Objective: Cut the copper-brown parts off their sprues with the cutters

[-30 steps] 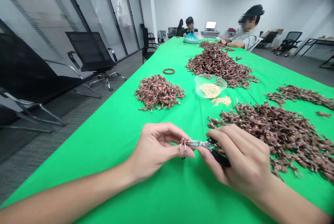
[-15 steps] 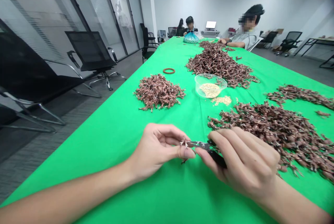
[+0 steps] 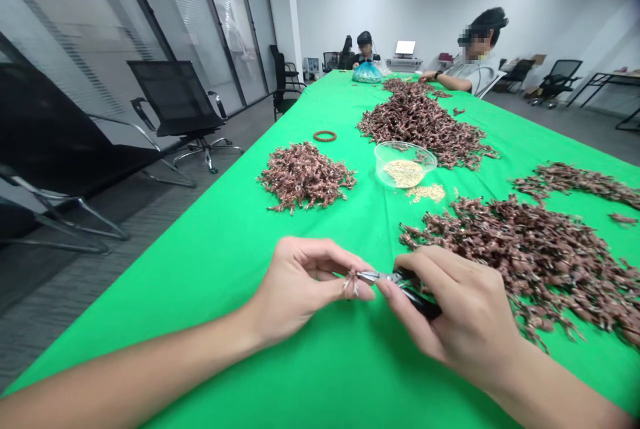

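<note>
A long table under green cloth [image 3: 225, 262] runs away from the wearer, with a black mesh office chair [image 3: 170, 95] standing off its left side. One person [image 3: 463, 72] sits at its right side, and another [image 3: 369, 57] sits at the far end behind a blue plastic bag [image 3: 367, 74].

Brown, limbed pieces lie in heaps on the cloth: a broad right heap [image 3: 540, 255] beside the right hand, a middle heap [image 3: 425, 125] farther off and a smaller left heap [image 3: 307, 177] beyond the left hand.

The right hand [image 3: 460, 312] is closed around the black handles of needle-nose pliers. The left hand [image 3: 300, 285] pinches a single piece between thumb and fingers. A clear plastic bowl [image 3: 423, 161] of pale grains [image 3: 404, 174] stands near the middle heap, with more grains spilled just beside it.

The pliers [image 3: 397, 278] point leftward, their tips at the pinched piece; whether they grip it cannot be told. A brown beaded ring [image 3: 325, 141] lies behind the left heap. Smallest is the pinched piece [image 3: 351, 282], held above the cloth, its pale thin ends hanging over the thumb.
</note>
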`<act>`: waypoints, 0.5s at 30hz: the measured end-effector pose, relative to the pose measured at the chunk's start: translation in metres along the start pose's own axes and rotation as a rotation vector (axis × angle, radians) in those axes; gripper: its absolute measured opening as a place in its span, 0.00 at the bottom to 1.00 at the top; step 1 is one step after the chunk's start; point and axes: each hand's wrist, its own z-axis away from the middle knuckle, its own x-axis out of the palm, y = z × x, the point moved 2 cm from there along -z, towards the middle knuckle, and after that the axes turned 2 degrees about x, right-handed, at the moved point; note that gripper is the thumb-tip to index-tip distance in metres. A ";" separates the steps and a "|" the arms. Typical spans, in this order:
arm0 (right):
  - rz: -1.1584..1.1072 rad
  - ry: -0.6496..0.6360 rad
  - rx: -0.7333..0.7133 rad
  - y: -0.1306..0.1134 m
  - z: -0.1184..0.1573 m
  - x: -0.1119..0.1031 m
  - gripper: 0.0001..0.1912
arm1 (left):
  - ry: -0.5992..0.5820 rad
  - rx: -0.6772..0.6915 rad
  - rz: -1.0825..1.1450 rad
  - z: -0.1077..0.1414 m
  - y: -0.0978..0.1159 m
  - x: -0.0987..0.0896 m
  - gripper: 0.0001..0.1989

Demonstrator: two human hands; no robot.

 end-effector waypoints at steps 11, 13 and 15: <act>-0.127 -0.017 0.158 0.007 0.001 0.006 0.09 | 0.016 -0.076 0.004 -0.005 -0.003 -0.004 0.09; -0.134 -0.020 0.180 0.008 0.001 0.007 0.09 | 0.020 -0.092 0.002 -0.005 -0.004 -0.004 0.11; -0.139 -0.019 0.197 0.009 0.001 0.007 0.09 | 0.026 -0.099 0.012 -0.004 -0.004 -0.004 0.12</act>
